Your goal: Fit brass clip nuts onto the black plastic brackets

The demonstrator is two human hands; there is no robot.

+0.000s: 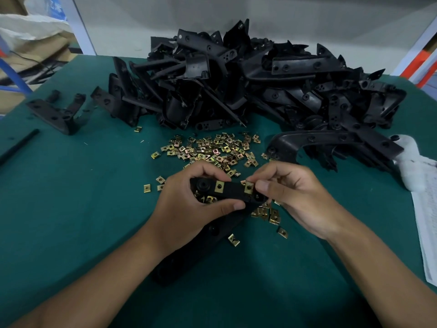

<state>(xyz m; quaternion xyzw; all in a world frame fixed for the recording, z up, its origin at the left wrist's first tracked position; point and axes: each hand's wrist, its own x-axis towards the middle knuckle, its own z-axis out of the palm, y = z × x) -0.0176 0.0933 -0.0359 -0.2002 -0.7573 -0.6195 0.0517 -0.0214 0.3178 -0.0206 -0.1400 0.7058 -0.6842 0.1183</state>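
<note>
Hands meet near the middle of a green table [71, 209], both on one black bracket [233, 192] held just above the surface. The left hand [189, 204] grips the bracket's left end, fingers curled over the far edge and thumb pressed along the near edge. The right hand [290, 197] pinches a brass clip nut [248, 187] between thumb and forefinger at the bracket's right end, where the nut sits over the edge of the plastic. A second clip nut [219, 186] is seated on the bracket just left of it, close to the left fingertips. The rest of the bracket runs down and toward the viewer beneath the left wrist, resting on the table. Loose clip nuts [212, 150] lie scattered just beyond the hands, and a small cluster [267, 213] lies under the right hand. A big pile of black brackets [248, 86] fills the far side of the table. One separate bracket [56, 112] lies at the far left, well apart from the pile's centre. A white cloth [409, 162] and a printed sheet [428, 233] sit at the right edge.
</note>
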